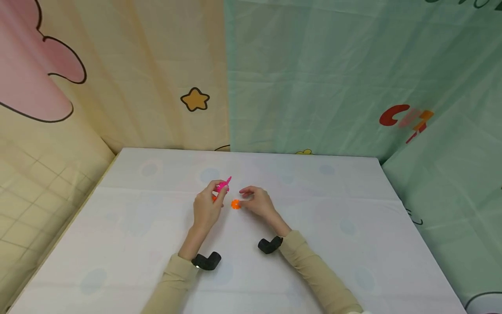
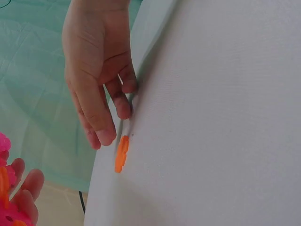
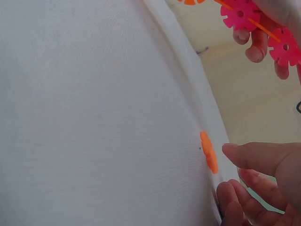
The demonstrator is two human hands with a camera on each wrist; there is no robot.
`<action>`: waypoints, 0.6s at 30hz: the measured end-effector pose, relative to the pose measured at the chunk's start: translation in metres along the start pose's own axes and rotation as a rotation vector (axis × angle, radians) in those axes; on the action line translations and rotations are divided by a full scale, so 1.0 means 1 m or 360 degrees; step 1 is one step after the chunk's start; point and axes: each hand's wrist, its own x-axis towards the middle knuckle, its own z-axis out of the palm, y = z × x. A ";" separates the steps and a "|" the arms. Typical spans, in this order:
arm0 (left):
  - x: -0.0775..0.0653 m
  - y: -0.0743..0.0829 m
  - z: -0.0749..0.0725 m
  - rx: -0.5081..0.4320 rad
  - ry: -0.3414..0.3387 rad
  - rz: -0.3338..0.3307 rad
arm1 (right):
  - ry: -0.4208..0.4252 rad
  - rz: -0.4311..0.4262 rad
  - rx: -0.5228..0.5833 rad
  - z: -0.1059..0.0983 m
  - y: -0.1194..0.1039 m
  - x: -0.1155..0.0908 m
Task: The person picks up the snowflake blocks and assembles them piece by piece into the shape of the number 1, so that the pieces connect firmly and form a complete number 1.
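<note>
My left hand (image 1: 206, 208) holds several notched plastic discs joined together, a pink disc (image 1: 222, 186) and orange ones among them. In the right wrist view, pink discs (image 3: 240, 15) are slotted onto orange ones, partly hidden by the fingers. A loose orange notched disc (image 1: 235, 204) lies on the white table between the hands. Beside it is my right hand (image 1: 259, 203), its fingers loosely bent and apart, gripping nothing. The left wrist view shows a small gap between the right fingertips and this loose orange disc (image 2: 121, 154).
A white cloth with faint pale spots covers the table (image 1: 337, 261). Behind it hangs a printed curtain (image 1: 313, 78), beige on the left and green on the right. Each wrist carries a black camera mount (image 1: 269, 245).
</note>
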 end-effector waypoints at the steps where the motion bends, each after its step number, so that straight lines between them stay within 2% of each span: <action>1: 0.000 0.000 0.000 -0.0001 0.0015 0.0006 | -0.0006 0.0003 -0.0026 0.000 -0.001 0.000; 6: 0.001 -0.003 0.000 0.0005 0.0069 0.0034 | -0.0044 0.0051 -0.0142 0.004 -0.007 0.004; 11: 0.001 -0.003 0.000 0.0018 0.0063 0.0043 | -0.0094 0.0122 -0.0227 0.007 -0.011 0.004; 18: 0.001 -0.005 0.001 0.0053 0.0042 0.0054 | -0.0128 0.0103 -0.0317 0.009 -0.011 0.004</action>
